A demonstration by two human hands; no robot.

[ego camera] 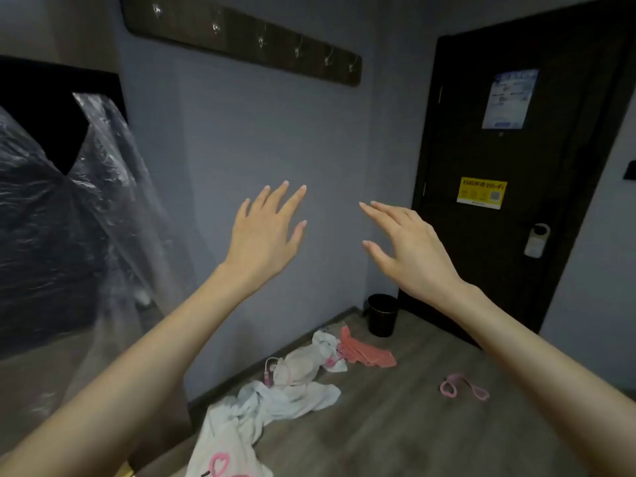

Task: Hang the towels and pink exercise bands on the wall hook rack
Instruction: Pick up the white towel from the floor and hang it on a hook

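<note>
A dark wooden hook rack (241, 39) with several bare metal hooks runs along the grey wall, high up. My left hand (265, 235) and my right hand (409, 249) are raised in front of the wall below it, fingers spread, holding nothing. On the floor by the wall lie white towels (275, 401), a salmon-pink towel (368, 351) and a thin pink exercise band (275, 370) on the white cloth. Another pink exercise band (464, 387) lies alone on the floor further right.
A black waste bin (382, 315) stands in the corner beside a dark door (509, 166) carrying a yellow Wi-Fi sticker. Dark items wrapped in clear plastic (69, 218) hang at the left. The floor is grey wood laminate (413, 435).
</note>
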